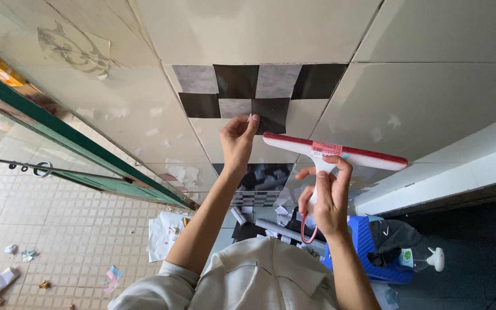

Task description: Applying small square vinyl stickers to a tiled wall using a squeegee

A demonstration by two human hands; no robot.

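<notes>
My left hand (237,140) pinches the lower corner of a dark square sticker (271,113) on the tiled wall. That square belongs to a black and grey checker patch (242,89) stuck across the pale tiles. My right hand (325,198) grips the white handle of a squeegee (334,154) with a red and white blade. The blade is held flat and level just below and right of the patch, a little off the wall. A red loop hangs from the handle under my wrist.
A green-framed glass door (76,149) stands at the left. On the floor below lie paper scraps (167,232), rolled sheets (288,229), a blue stool (368,252) with dark cloth, and a white spray bottle (434,258). A white ledge (466,166) runs at the right.
</notes>
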